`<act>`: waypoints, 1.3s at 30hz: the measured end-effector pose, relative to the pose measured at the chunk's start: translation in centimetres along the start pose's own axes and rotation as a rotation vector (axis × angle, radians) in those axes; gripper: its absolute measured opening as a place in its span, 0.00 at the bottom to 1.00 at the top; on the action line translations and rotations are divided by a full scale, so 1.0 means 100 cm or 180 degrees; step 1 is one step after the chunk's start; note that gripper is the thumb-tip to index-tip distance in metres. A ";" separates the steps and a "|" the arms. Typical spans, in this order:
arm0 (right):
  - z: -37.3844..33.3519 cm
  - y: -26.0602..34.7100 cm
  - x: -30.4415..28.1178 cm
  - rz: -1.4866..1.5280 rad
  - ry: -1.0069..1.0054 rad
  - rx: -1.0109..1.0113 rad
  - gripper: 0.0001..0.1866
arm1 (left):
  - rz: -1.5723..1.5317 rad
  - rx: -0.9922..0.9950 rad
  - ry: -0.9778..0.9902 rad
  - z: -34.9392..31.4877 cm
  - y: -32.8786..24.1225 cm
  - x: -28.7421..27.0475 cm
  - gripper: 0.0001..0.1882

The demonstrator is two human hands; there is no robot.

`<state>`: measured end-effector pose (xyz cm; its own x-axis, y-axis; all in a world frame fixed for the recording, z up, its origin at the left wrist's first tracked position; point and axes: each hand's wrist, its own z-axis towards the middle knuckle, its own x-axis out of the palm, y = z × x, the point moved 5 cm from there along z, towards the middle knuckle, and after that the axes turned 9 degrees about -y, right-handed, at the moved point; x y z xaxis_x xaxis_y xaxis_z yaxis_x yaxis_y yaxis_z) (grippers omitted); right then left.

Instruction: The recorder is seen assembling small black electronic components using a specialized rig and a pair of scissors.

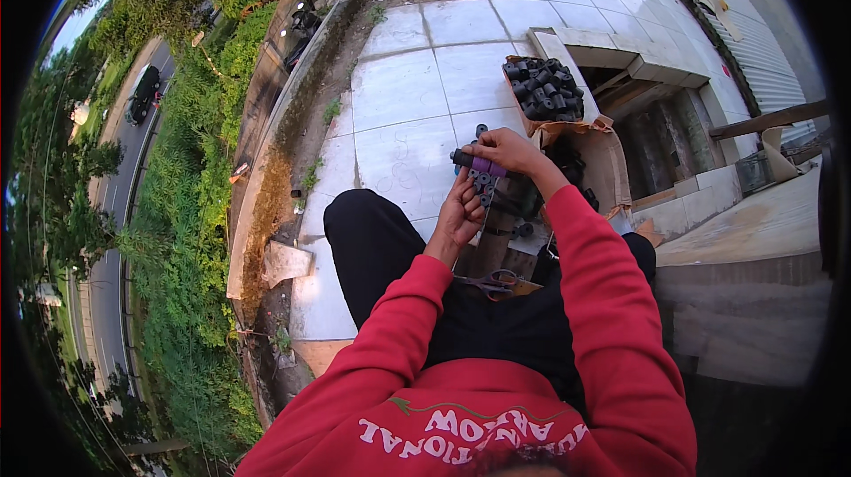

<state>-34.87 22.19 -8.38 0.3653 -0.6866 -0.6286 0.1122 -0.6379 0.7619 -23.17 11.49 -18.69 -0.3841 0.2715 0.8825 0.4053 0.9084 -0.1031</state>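
Note:
My right hand [507, 152] is closed around a short cylinder with a black end and a purple band [483, 164]. From below, my left hand [458, 214] meets its black end, index finger raised against it and the other fingers curled. Under and just beyond the hands are several small black rollers [483, 186] with pale round holes, partly hidden by my fingers. A pair of scissors [495, 283] lies by my lap, its loop handles toward the right.
An open carton [526, 125] heaped with black cylindrical pieces [542, 91] stands beyond my right hand. Another cardboard box [605, 162] is beside my right forearm. A rectangular opening [651, 127] breaks the tiled floor [403, 87] at right; a low wall [257, 202] borders it at left.

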 end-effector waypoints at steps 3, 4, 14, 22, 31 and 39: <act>-0.004 0.006 -0.005 -0.0188 -0.0001 0.0009 0.25 | -0.0014 0.0011 0.0015 0.001 0.002 0.000 0.26; -0.004 0.004 -0.007 -0.0349 0.0045 0.0026 0.25 | -0.0030 0.0009 0.0098 0.002 0.002 0.002 0.26; -0.129 -0.006 -0.126 0.0427 -0.2193 0.0031 0.16 | -0.0134 -0.0001 -0.0051 0.004 -0.007 -0.006 0.23; -0.251 -0.125 -0.018 -0.0694 -0.0086 0.0542 0.23 | -0.0015 0.0044 -0.0039 0.003 -0.001 0.002 0.23; -0.255 -0.128 -0.011 -0.1108 0.0251 0.1112 0.20 | 0.0035 0.0102 0.0000 0.008 -0.001 0.001 0.20; -0.248 -0.124 -0.012 -0.1106 0.0110 0.1145 0.17 | 0.0127 0.0115 -0.0069 0.005 -0.001 0.003 0.20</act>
<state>-13.75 39.58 -13.22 0.3938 -0.4042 -0.8255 -0.0909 -0.9108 0.4026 -23.67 11.66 -18.66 -0.3861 0.3143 0.8673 0.3907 0.9074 -0.1549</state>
